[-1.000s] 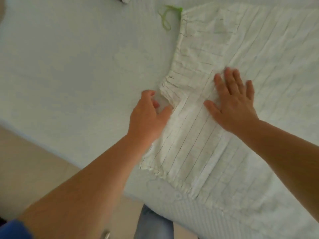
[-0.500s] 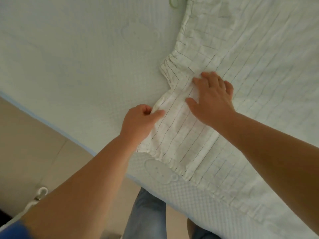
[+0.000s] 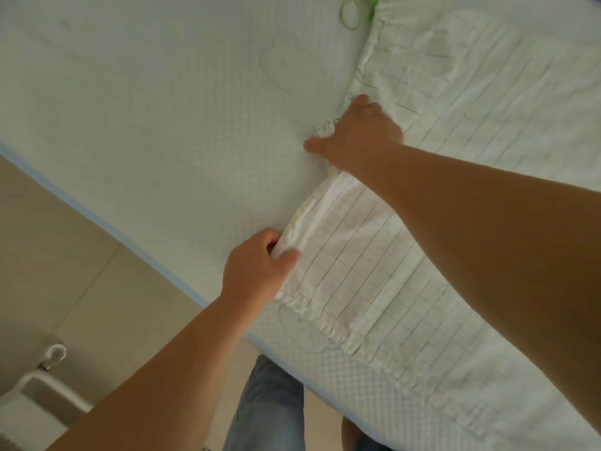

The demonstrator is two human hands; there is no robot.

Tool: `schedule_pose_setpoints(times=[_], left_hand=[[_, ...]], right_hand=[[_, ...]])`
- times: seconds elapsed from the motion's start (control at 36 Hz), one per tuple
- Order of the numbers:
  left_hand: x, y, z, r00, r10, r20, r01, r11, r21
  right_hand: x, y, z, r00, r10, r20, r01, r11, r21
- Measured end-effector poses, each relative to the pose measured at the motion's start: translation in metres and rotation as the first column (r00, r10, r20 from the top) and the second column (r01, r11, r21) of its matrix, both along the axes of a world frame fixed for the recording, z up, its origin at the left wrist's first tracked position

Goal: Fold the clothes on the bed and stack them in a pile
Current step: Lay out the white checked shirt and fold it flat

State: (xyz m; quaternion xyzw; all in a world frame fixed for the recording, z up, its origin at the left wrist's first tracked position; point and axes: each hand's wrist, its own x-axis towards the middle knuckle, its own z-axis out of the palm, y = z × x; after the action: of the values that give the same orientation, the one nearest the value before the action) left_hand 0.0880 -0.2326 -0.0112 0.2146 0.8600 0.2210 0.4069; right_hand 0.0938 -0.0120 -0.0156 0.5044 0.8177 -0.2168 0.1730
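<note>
From the head view, a white garment of thin cotton with fine dark grid lines lies spread flat on the bed, covering the right half of the frame from the top edge to the lower right, its gathered hem running along the mattress edge at lower centre. The bed with a pale quilted mattress cover fills the upper left and centre. The left hand, in the lower centre, pinches the garment's left side edge, thumb on top and fingers curled under a small raised fold of the cloth. The right hand, in the upper centre, rests on the garment's gathered edge higher up, thumb stretched out to the left onto the mattress; its fingers bend over the cloth, and whether they grip it cannot be told. A loop of bright green cord lies at the top edge beside the garment's corner. Blue denim legs stand below the mattress edge on the beige tiled floor, and a white plastic hook shows at lower left.
</note>
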Motion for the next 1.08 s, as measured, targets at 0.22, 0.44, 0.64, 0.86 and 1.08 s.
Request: schedule_pose_setpoints(times=[0.22, 0.44, 0.64, 0.86, 1.08], left_hand=[[0.012, 0.0, 0.026, 0.999, 0.048, -0.003, -0.047, 0.985, 0.164], [0.074, 0.013, 0.067, 0.988, -0.153, -0.008, 0.15, 0.953, 0.264], [0.153, 0.026, 0.079, 0.917, -0.399, 0.016, 0.385, 0.895, 0.223], [0.244, 0.037, 0.047, 0.839, -0.544, 0.01, 0.541, 0.837, 0.087], [0.269, 0.047, 0.01, 0.79, -0.609, -0.072, 0.601, 0.793, -0.102]], right_hand=[[0.033, 0.009, 0.027, 0.82, -0.441, -0.366, 0.369, 0.895, -0.251], [0.131, 0.018, 0.071, 0.496, -0.709, -0.501, 0.565, 0.702, -0.434], [0.237, 0.016, 0.083, 0.273, -0.832, -0.483, 0.684, 0.521, -0.511], [0.323, 0.015, 0.048, 0.193, -0.891, -0.41, 0.762, 0.4, -0.51], [0.345, 0.027, 0.019, 0.347, -0.888, -0.3, 0.724, 0.457, -0.517]])
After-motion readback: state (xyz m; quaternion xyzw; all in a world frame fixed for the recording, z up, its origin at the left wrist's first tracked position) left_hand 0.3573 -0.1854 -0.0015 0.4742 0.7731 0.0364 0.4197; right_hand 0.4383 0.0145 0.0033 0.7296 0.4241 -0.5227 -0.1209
